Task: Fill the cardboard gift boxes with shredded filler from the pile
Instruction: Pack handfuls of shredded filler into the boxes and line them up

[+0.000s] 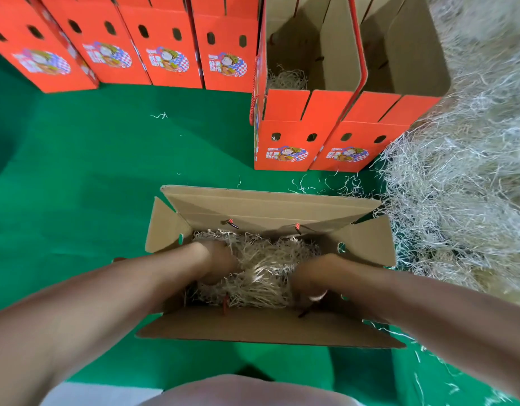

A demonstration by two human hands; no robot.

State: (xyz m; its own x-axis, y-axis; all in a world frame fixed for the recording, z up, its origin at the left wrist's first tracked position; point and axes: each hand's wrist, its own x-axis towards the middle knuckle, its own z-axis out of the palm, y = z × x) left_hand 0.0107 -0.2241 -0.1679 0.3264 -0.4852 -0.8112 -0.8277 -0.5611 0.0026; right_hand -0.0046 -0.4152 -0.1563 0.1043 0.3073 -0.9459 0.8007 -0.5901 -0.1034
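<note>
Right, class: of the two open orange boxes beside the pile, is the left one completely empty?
No, a small tuft of shredded filler lies at the bottom of the left open box.

We reach both bare arms forward and down, left hand point(216, 260) facing right hand point(307, 276), fingers mostly hidden.

A green mat point(106, 171) covers the floor, evenly lit.

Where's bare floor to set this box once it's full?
Widest bare patch: green floor left of the open box, up to the row of closed orange boxes. The strip before the two open orange boxes has stray strands. The filler pile crowds the right.
</note>
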